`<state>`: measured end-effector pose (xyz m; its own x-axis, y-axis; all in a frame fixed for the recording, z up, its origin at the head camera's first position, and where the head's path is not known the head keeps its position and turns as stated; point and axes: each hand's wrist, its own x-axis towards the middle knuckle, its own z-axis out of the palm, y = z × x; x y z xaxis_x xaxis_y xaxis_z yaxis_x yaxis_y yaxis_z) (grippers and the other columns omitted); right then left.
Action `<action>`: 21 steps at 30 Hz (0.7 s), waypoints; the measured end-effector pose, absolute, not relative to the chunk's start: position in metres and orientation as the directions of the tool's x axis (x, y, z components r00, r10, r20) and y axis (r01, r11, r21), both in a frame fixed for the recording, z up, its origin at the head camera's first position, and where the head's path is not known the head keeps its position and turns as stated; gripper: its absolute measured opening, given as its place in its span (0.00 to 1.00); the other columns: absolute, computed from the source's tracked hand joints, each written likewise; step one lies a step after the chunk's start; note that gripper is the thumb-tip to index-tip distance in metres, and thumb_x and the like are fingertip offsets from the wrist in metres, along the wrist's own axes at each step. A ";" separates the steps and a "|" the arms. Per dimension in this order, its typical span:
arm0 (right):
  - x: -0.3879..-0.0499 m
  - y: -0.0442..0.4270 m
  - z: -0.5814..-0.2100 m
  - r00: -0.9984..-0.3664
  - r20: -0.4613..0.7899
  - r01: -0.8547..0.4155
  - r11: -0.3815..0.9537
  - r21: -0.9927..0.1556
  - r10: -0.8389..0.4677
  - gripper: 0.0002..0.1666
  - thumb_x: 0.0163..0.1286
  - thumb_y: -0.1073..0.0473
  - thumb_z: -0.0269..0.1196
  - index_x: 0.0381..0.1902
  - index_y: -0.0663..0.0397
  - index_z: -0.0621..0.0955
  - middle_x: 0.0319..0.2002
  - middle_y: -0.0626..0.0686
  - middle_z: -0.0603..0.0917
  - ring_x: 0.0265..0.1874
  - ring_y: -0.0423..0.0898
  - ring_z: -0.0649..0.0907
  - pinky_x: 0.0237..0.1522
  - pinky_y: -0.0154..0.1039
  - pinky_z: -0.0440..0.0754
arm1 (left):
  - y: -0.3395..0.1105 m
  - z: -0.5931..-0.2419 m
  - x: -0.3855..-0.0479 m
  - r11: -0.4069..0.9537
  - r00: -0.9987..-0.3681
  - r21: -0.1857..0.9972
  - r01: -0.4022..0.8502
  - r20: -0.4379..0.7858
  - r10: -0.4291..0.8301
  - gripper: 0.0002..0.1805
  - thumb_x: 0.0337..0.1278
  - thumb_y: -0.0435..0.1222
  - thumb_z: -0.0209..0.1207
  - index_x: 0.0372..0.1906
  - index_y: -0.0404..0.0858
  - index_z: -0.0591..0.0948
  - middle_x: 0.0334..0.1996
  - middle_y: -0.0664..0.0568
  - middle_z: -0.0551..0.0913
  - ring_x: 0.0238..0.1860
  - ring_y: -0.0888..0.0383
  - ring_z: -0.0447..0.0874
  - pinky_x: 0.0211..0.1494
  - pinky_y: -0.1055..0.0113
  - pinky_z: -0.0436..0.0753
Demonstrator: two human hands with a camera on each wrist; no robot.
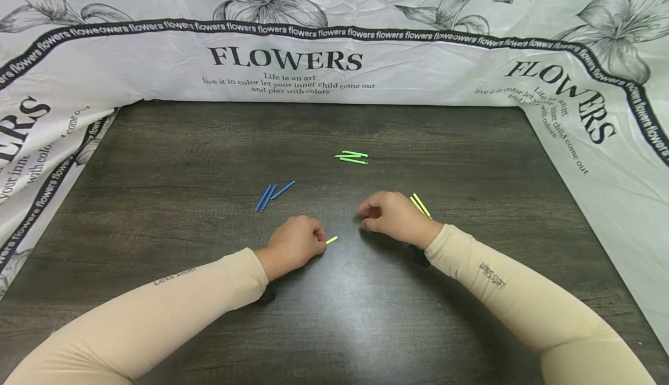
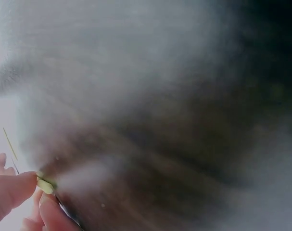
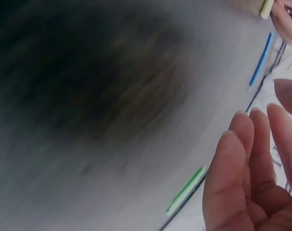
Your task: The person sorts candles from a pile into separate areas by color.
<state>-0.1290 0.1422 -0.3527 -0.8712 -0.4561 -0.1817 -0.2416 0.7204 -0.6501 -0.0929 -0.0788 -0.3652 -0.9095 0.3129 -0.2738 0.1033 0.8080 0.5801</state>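
My left hand (image 1: 295, 244) pinches a short, thin yellow stick (image 1: 331, 240) just above the dark table, its tip pointing toward the right hand. In the left wrist view the yellow stick (image 2: 45, 186) shows end-on between thumb and fingertips. To the right, my right hand (image 1: 394, 216) hovers with nothing in it. The right wrist view shows the right hand's fingers (image 3: 227, 178) loosely bent and apart from the thumb. Beside its back lie yellow sticks (image 1: 422, 205), partly hidden by the hand. Three blue sticks (image 1: 266, 198) lie beyond the left hand.
Three green sticks (image 1: 354, 161) lie farther back on the dark wood-grain table (image 1: 209, 141). A white cloth (image 1: 428, 77) with flower prints and lettering rises behind the table and along both sides.
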 end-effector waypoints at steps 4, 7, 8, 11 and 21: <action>-0.128 0.132 -0.354 -0.833 -0.192 -0.290 0.706 -0.646 -0.519 0.11 0.60 0.65 0.67 0.43 0.56 0.85 0.38 0.49 0.85 0.34 0.40 0.81 0.37 0.37 0.79 | -0.080 -0.365 -0.093 0.801 -0.911 0.589 0.105 -0.265 0.315 0.06 0.50 0.32 0.64 0.22 0.44 0.82 0.19 0.58 0.78 0.21 0.61 0.72 0.23 0.68 0.71; -0.126 0.126 -0.354 -0.804 -0.196 -0.332 0.696 -0.636 -0.562 0.11 0.61 0.65 0.67 0.43 0.54 0.85 0.40 0.49 0.85 0.35 0.40 0.81 0.39 0.36 0.79 | -0.081 -0.366 -0.094 0.797 -0.912 0.596 0.102 -0.265 0.315 0.06 0.50 0.32 0.64 0.22 0.43 0.82 0.19 0.58 0.78 0.21 0.61 0.73 0.24 0.68 0.71; -0.125 0.124 -0.354 -0.796 -0.196 -0.342 0.692 -0.635 -0.573 0.11 0.61 0.65 0.67 0.43 0.54 0.85 0.41 0.48 0.85 0.36 0.40 0.81 0.39 0.36 0.79 | -0.081 -0.366 -0.094 0.795 -0.911 0.599 0.097 -0.268 0.314 0.06 0.50 0.32 0.65 0.22 0.43 0.82 0.19 0.58 0.78 0.21 0.61 0.73 0.24 0.68 0.71; -0.124 0.118 -0.354 -0.772 -0.186 -0.383 0.678 -0.628 -0.608 0.11 0.61 0.65 0.67 0.43 0.54 0.86 0.41 0.48 0.85 0.37 0.40 0.82 0.40 0.35 0.79 | -0.082 -0.365 -0.095 0.788 -0.911 0.610 0.082 -0.274 0.307 0.06 0.50 0.33 0.65 0.22 0.43 0.82 0.18 0.58 0.78 0.21 0.61 0.73 0.24 0.68 0.71; -0.123 0.105 -0.356 -0.725 -0.171 -0.467 0.659 -0.589 -0.667 0.12 0.60 0.65 0.68 0.43 0.55 0.86 0.39 0.47 0.83 0.36 0.40 0.81 0.39 0.32 0.78 | -0.090 -0.364 -0.099 0.748 -0.902 0.663 0.044 -0.296 0.315 0.04 0.54 0.33 0.64 0.26 0.42 0.83 0.19 0.56 0.79 0.22 0.60 0.74 0.26 0.68 0.73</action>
